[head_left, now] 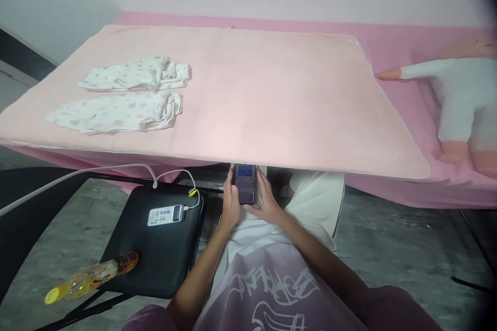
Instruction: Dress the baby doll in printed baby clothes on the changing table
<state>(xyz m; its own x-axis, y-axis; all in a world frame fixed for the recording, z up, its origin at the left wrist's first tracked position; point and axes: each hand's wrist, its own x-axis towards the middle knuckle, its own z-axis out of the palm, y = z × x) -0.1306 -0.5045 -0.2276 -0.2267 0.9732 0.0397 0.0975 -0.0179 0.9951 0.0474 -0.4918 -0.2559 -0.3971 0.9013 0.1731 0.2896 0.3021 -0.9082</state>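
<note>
A dark smartphone (pixel 246 186) with its screen lit is held upright in front of my lap, just below the table's front edge. My left hand (pixel 231 201) grips its left side, and my right hand (pixel 267 201) wraps its right side and lower corner. On the pink mat (pixel 272 93) above, two folded white baby garments with small prints lie at the left, a farther one (pixel 135 75) and a nearer one (pixel 120 113). Neither hand touches them.
On a black chair seat (pixel 155 264) to my left are a white power bank (pixel 165 215) with a cable (pixel 176 170) and a yellow-capped bottle (pixel 93 276). A doll in white clothing (pixel 458 88) lies on the pink cloth (pixel 411 114) at the right.
</note>
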